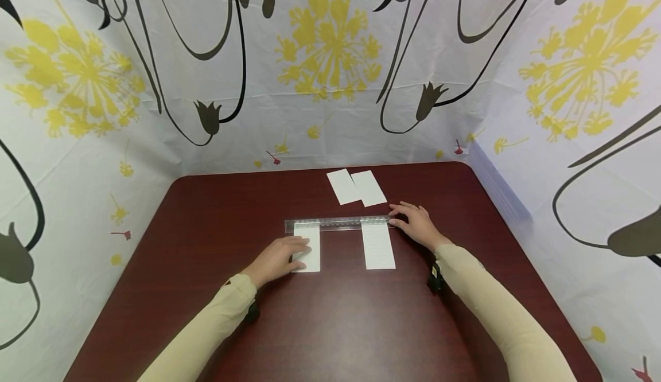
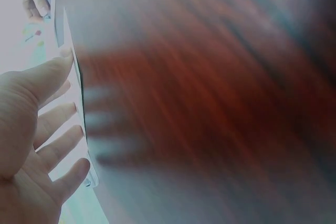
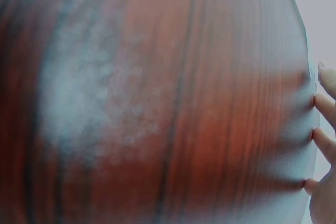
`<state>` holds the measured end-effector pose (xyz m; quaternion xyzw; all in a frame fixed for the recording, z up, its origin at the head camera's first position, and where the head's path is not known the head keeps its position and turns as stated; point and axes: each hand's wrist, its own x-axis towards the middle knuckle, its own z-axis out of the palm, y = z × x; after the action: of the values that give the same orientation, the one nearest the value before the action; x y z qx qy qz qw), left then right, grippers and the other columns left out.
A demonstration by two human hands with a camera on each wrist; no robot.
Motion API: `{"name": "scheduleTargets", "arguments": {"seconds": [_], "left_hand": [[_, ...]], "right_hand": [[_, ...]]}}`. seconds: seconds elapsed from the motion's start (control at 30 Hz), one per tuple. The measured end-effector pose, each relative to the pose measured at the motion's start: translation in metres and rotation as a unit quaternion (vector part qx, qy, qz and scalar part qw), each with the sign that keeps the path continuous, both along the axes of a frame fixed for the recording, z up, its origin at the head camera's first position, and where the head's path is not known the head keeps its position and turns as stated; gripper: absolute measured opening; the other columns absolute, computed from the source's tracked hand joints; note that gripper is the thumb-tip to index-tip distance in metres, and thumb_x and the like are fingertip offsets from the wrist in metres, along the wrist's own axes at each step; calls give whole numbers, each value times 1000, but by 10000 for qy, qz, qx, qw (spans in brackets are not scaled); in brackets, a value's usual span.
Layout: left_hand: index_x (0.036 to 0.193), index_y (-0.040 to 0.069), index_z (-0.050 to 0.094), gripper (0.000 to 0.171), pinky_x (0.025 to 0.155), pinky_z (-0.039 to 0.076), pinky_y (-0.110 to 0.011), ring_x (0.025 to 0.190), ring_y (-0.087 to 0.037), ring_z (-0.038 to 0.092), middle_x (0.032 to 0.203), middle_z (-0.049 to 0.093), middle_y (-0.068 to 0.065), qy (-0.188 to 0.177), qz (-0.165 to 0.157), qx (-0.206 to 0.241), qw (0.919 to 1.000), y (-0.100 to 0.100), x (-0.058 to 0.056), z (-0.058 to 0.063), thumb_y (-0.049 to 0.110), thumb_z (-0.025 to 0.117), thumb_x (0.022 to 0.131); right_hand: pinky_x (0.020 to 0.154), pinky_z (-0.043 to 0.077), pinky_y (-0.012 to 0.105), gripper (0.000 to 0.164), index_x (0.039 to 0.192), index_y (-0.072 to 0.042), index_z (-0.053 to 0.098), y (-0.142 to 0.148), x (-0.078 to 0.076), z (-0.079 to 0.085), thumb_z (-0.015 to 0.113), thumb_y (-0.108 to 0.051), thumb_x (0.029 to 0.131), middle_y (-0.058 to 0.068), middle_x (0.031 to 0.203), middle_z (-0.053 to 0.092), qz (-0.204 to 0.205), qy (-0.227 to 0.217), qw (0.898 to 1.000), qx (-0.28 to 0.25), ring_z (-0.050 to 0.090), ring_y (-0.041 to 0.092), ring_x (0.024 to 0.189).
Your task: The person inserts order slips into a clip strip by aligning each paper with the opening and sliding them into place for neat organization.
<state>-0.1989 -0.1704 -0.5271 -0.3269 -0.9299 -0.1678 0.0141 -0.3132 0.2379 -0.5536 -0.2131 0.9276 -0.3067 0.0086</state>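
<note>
A clear plastic ruler lies crosswise on the table, over the top ends of two white paper slips. My left hand rests on the left slip, its fingers spread and fairly straight. In the left wrist view the left hand has its fingertips against the pale slip. My right hand is at the ruler's right end, fingers spread, touching there. The right slip lies just left of and below it. In the right wrist view, the right hand's fingertips press on the table, partly cut off by the frame.
Two more white slips lie slightly overlapping behind the ruler, near the far edge. The dark red-brown table has rounded far corners. Patterned white cloth hangs around its back and sides.
</note>
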Motion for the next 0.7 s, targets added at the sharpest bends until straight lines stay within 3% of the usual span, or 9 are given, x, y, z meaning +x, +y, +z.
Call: {"name": "scheduleTargets", "arguments": {"seconds": [0.7], "left_hand": [[127, 12, 68, 42, 112, 43, -46, 135, -29, 54, 142, 60, -7, -90, -65, -92, 9999, 12, -4, -1, 30, 73, 90]], "right_hand": [[117, 12, 71, 28, 120, -14, 67, 0, 1, 2, 64, -30, 97, 11, 150, 52, 63, 51, 10000, -20, 34, 37, 147]]}}
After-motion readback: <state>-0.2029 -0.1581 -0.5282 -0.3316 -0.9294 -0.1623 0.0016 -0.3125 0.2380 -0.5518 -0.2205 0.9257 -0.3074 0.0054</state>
